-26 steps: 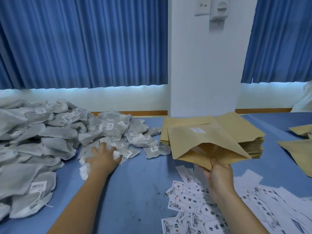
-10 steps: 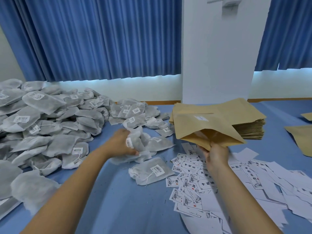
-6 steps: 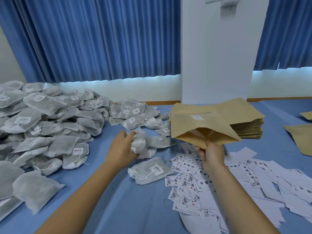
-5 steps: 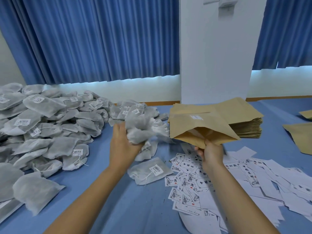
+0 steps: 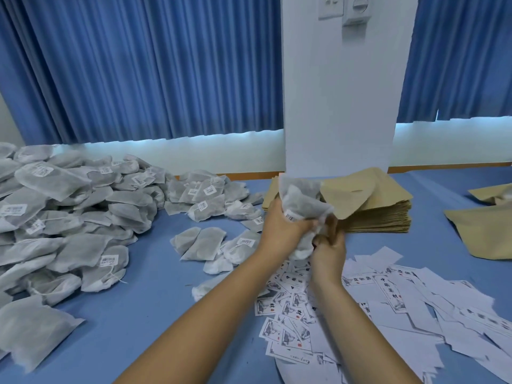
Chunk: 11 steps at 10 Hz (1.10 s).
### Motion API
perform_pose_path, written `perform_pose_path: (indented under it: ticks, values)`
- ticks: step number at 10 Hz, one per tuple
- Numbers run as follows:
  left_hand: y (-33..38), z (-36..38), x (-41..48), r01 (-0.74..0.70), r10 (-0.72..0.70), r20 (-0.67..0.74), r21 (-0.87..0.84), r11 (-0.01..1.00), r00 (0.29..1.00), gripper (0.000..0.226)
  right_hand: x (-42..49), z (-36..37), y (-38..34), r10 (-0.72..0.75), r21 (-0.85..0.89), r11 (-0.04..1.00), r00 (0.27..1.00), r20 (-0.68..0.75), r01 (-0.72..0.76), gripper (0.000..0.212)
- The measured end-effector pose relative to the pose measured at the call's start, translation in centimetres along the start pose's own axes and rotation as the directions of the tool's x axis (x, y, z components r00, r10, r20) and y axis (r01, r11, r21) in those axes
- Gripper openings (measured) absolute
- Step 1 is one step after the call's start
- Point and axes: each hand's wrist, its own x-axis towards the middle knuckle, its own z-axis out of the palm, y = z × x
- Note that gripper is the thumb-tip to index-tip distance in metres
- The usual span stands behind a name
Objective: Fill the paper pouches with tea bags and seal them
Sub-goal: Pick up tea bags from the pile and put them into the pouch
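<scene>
Left grip [image 5: 279,231] squeezes a bunch of tea bags [image 5: 302,200] at the open pouch [image 5: 357,195]; right grip [image 5: 329,250] pinches its mouth. Big tea bag pile [image 5: 69,217] sits on the left, pouch stack [image 5: 385,220] far behind. Most of the job looks left to do.
</scene>
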Motion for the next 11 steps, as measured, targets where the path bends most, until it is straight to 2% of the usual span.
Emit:
perform_pose_path:
  ticks: [1, 2, 3, 4, 5, 6, 7, 8, 9, 10, 11]
  values:
    - [-0.1, 0.4, 1.0, -0.289, 0.282, 0.073, 0.371, 0.882, 0.956, 0.057, 0.1, 0.3, 0.2, 0.055, 0.077, 0.996, 0.997, -0.054, -0.051, 0.034]
    - [-0.4, 0.3, 2.0, -0.533, 0.411, 0.341, 0.584, 0.612, 0.845, 0.053, 0.4, -0.3, -0.4, 0.077, 0.197, 0.978, 0.997, -0.023, -0.071, 0.04]
    - [-0.5, 0.1, 2.9, -0.649, 0.402, 0.516, 0.67, 0.36, 0.757, 0.05, 0.5, -0.6, -1.0, 0.059, 0.247, 0.967, 0.998, 0.002, -0.058, 0.048]
    - [-0.1, 0.1, 4.0, -0.512, 0.157, 0.488, 0.796, 0.324, 0.859, 0.023, 0.1, -0.6, -0.9, -0.013, 0.128, 0.992, 0.999, 0.049, 0.007, 0.059]
    - [-1.1, 0.5, 6.3, -0.232, -0.263, 0.27, 0.958, 0.165, 0.926, 0.022, -1.2, 0.1, -0.7, -0.05, 0.01, 0.999, 0.987, 0.154, 0.049, 0.08]
    - [-1.5, -0.5, 7.5, -0.242, -0.334, 0.257, 0.966, 0.088, 0.907, 0.043, -3.9, 1.6, -0.7, -0.065, 0.08, 0.996, 0.954, 0.291, 0.043, 0.075]
    - [-1.0, -1.4, 8.1, -0.19, -0.365, 0.165, 0.981, -0.032, 0.916, 0.054, -5.5, 2.5, -0.7, 0.036, 0.148, 0.985, 0.946, 0.321, -0.087, 0.048]
    - [0.2, -0.6, 5.9, -0.309, -0.165, 0.334, 0.938, 0.156, 0.928, 0.051, -3.9, 1.7, -1.5, 0.239, 0.29, 0.91, 0.946, 0.218, -0.296, 0.037]
    - [0.8, -1.8, 1.3, -0.677, 0.398, 0.572, 0.706, 0.206, 0.717, 0.031, -2.2, 0.4, -2.5, 0.282, 0.372, 0.869, 0.944, 0.169, -0.326, 0.037]
    - [-2.8, -5.3, -2.5, -0.72, 0.65, 0.474, 0.675, 0.164, 0.593, 0.027, -2.0, 0.0, -2.7, 0.298, 0.316, 0.885, 0.938, 0.179, -0.341, 0.03]
    - [-6.7, -7.2, -4.3, -0.487, 0.431, 0.376, 0.855, 0.18, 0.82, 0.058, -2.3, 0.5, -2.4, 0.247, 0.286, 0.912, 0.95, 0.192, -0.295, 0.041]
